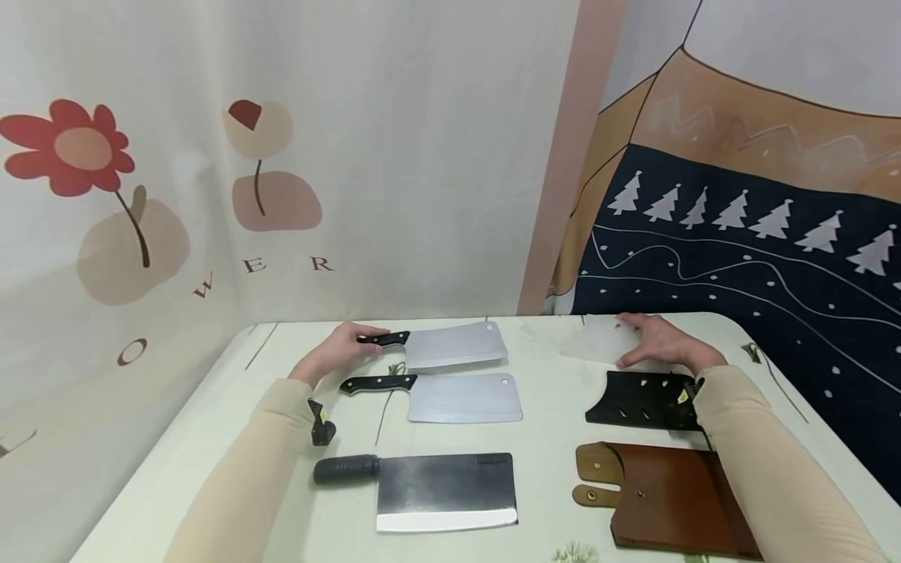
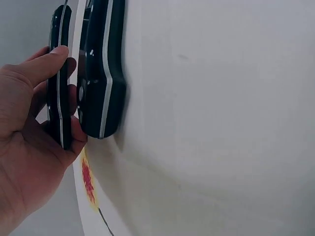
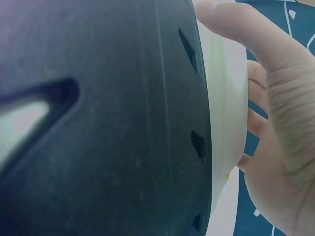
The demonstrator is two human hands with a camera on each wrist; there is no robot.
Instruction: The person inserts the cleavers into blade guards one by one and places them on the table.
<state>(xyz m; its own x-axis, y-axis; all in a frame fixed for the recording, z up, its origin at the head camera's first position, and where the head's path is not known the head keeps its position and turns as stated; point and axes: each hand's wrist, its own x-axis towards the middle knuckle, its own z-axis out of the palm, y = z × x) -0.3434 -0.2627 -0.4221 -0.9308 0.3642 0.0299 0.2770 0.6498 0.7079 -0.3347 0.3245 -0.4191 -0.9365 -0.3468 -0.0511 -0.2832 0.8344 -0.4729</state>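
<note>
At the far left of the table, my left hand (image 1: 338, 350) grips the black handle (image 2: 60, 98) of the farthest cleaver (image 1: 457, 346), whose pale blade points right. In the left wrist view the thumb lies along one side of the handle and the fingers curl round the other. Across the table my right hand (image 1: 662, 344) holds a translucent white blade sheath (image 1: 598, 340), thumb at its near edge. A second black-handled cleaver (image 1: 464, 399) lies just nearer than the held one. Close in front of my right hand is a slotted black blade sheath (image 1: 637, 400).
Nearest on the left lies a large dark-bladed cleaver (image 1: 443, 493). A brown leather sheath (image 1: 676, 500) with snap straps lies at front right, partly under my right forearm. Printed curtains (image 1: 422, 156) hang behind the white table (image 1: 549, 422).
</note>
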